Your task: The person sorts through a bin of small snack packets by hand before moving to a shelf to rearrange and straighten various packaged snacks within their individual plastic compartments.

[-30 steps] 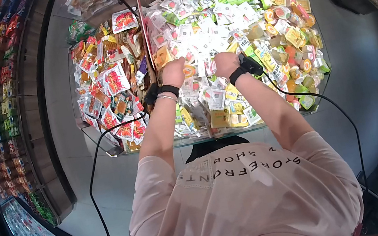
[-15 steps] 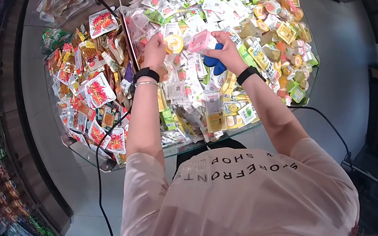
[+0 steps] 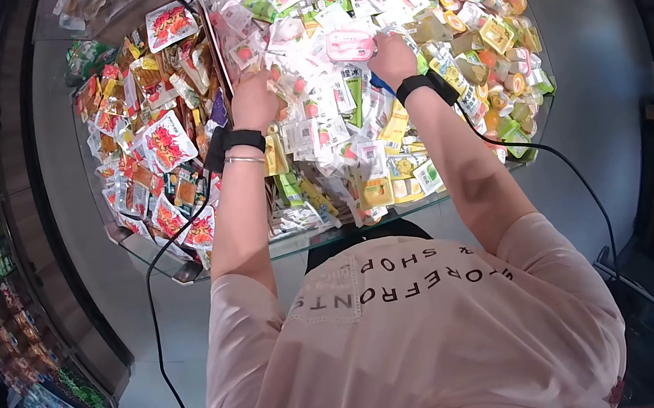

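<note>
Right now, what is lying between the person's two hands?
In the head view, white packets and a green packet lie between the left hand and the right hand. A pink pack is beside the right hand; whether gripped, I cannot tell.

Upside down in view, the shirt (image 3: 420, 344) reads "STOREFRONTS" and "& SHOP" in dark capitals, the first word partly lost in folds. Print on the snack packets (image 3: 355, 91) is too small or glared to read surely.

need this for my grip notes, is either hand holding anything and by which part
The right hand appears to hold a pink pack by its right end; the left hand cannot be told.
</note>
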Demonstrator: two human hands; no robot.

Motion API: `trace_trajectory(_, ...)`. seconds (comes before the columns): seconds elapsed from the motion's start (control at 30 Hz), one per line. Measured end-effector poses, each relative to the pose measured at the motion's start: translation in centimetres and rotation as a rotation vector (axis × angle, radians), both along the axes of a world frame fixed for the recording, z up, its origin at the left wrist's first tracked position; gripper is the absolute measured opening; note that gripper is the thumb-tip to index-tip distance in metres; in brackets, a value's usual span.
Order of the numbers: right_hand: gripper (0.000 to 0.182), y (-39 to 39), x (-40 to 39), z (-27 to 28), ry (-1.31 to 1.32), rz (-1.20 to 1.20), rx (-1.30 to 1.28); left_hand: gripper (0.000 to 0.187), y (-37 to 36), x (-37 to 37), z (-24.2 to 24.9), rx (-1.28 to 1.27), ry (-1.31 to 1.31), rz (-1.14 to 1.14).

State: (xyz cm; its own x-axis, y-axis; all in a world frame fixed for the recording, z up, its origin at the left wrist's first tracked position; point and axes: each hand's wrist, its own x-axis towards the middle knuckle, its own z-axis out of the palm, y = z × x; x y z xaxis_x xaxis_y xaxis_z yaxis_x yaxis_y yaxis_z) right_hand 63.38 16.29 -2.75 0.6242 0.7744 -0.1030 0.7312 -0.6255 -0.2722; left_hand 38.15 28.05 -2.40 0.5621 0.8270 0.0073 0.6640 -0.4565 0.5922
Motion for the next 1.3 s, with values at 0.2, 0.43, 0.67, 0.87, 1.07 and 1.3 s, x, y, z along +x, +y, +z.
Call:
trace_trajectory(0.2,0.031,-7.8,2.1,4.1,0.196,-0.051,0.361,0.046,-2.8,0.5,-4.0,0.016,0.539,-0.181)
trace_trajectory(0.43,0.028,-16.8,-0.9,3.4,0.307,-0.144,0.209,0.041,-4.0,1.2,-2.8,0.376,0.646,-0.239)
trace_trajectory(0.67,0.054,-15.3,-5.5,0.6,0.256,-0.1,-0.064,0.066,-3.8,0.0,3.6,0.001,0.137,-0.067)
trace_trajectory(0.87,0.048,-13.8,-5.2,0.5,0.371,-0.157,-0.175,0.055,-9.2,5.6,2.8,-0.314,-0.368,-0.146)
trace_trajectory(1.07,0.022,-14.3,-4.6,-1.7,0.415,-0.096,0.139,0.04,-11.3,11.4,-3.6,0.069,-0.299,-0.163)
trace_trajectory(1.3,0.028,-13.4,-2.9,1.6,0.283,0.015,0.106,0.042,-11.5,10.2,-0.7,0.164,-0.257,-0.134)
